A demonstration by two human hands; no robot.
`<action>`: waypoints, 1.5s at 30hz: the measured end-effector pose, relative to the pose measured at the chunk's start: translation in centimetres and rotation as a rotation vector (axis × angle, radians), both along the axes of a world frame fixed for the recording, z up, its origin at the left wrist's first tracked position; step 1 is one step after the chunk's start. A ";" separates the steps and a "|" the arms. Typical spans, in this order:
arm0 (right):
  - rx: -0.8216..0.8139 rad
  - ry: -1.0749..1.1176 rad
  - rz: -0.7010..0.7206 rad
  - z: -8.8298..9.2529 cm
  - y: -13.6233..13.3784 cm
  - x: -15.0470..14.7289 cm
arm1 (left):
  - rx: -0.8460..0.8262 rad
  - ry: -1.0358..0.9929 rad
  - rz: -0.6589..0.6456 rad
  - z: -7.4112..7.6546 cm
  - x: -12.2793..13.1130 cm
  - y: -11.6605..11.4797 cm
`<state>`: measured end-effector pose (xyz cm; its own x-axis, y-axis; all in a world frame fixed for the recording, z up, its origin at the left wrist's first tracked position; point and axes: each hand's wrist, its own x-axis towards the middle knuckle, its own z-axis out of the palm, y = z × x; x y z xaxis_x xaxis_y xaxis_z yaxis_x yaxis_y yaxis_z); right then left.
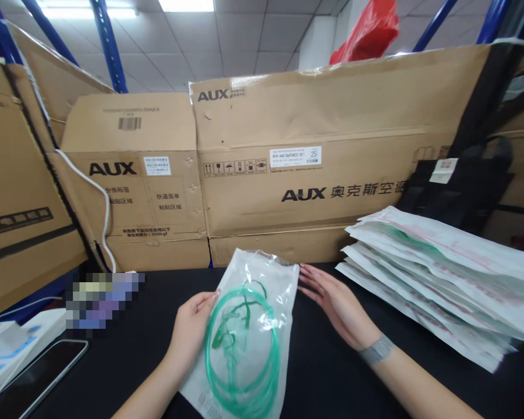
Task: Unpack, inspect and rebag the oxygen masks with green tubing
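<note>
A clear-fronted pouch point(255, 270) with coiled green tubing point(274, 349) and a green-tinted mask-like part inside is tilted up over the black table. My left hand point(196, 317) grips its left edge, thumb on the front and the other fingers largely hidden. At the pouch's upper right corner is my right hand point(332, 299), its fingers stretched out with the tips at or just beside the edge. A grey band point(376, 349) circles the right wrist. Right of that hand lies a stack of white pouches point(428, 279), some showing green through them.
AUX cardboard boxes point(244, 203) wall off the back of the black table point(332, 378). On the left are a phone point(48, 372), a white power strip point(48, 326) and a blurred-out item point(102, 299). A dark bag point(458, 186) stands behind the pouch stack.
</note>
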<state>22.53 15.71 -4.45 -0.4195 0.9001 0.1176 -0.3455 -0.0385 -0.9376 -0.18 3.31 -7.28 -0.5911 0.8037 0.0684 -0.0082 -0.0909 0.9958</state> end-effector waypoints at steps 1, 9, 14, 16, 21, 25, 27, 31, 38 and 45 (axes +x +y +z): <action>-0.055 -0.010 0.091 -0.2 -0.3 -0.2 | 0.032 -0.033 0.021 0.0 -0.1 0.0; -0.066 -0.167 0.648 -1.1 -3.9 -1.6 | 0.001 -0.377 -0.322 0.8 1.6 -0.5; -0.079 -0.186 0.657 -1.4 -3.4 -1.4 | -0.054 -0.370 -0.555 1.5 2.2 -1.2; -0.079 -0.180 0.656 -1.5 -3.4 -1.4 | -0.042 -0.352 -0.590 1.6 2.2 -1.3; -0.085 -0.222 0.673 -1.3 -3.9 -1.5 | -0.009 -0.312 -0.516 1.3 1.9 -1.0; -0.070 -0.265 0.660 -1.4 -3.9 -1.5 | -0.029 -0.374 -0.491 1.0 1.8 -0.8; -0.065 -0.204 0.608 -1.6 -3.6 -1.6 | -0.047 -0.387 -0.557 1.1 1.9 -0.9; -0.012 -0.134 0.503 -1.8 -3.0 -1.7 | -0.121 -0.235 -0.575 1.7 2.6 -1.2; 0.135 -0.219 0.298 -1.6 -1.7 -1.4 | -0.080 -0.154 -0.343 1.1 2.1 -0.8; 0.231 -0.001 -0.104 -0.4 -0.4 -0.2 | 0.017 0.244 0.104 1.1 -0.1 -0.5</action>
<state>22.32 15.29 -4.81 -0.3266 0.8877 0.3244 -0.3353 0.2120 -0.9179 -0.30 2.82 -6.21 -0.6350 0.7367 0.2325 0.2423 -0.0958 0.9655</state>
